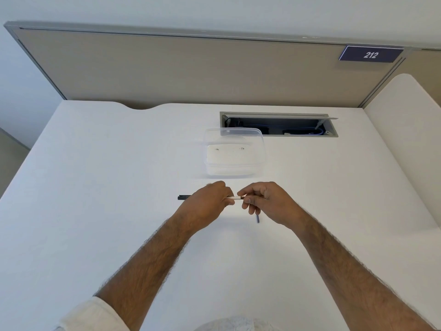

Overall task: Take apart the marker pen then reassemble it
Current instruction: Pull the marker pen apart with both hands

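Observation:
My left hand [210, 201] grips the white barrel of the marker pen [235, 198], held level above the white desk. The pen's dark end [184, 197] sticks out to the left of that hand. My right hand [265, 201] pinches the pen's right end between thumb and forefinger. A small dark blue piece [257, 219] pokes down from below my right hand's curled fingers; whether it is held or lying on the desk I cannot tell. Most of the barrel is hidden inside my left fist.
A clear plastic container [235, 151] stands on the desk [95, 187] just beyond my hands. Behind it is an open cable hatch [278, 125] in the desktop. A beige partition [191, 68] with a "212" sign [370, 54] closes the far edge.

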Demonstrator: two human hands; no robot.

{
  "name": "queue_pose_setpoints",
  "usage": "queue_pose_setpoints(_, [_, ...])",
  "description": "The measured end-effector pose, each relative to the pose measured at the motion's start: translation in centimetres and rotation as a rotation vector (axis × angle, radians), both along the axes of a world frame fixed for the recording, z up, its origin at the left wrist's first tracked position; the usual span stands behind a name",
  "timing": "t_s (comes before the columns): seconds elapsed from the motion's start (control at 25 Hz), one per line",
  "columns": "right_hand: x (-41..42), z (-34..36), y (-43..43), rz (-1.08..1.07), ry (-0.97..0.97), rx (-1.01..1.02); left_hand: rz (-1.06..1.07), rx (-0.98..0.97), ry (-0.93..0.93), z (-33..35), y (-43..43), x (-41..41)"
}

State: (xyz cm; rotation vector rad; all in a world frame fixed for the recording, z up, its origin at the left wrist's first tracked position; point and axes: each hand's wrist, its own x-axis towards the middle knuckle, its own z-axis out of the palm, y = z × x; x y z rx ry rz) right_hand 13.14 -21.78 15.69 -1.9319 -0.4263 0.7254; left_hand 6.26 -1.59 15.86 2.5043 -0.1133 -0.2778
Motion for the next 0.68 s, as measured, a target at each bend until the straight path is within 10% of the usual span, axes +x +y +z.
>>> queue_pose_setpoints(0.68, [1.02, 0.57, -0.82, -0.058, -0.144, -0.126, 0.076, 0.068, 0.013, -0.8, 0.94, -0.54])
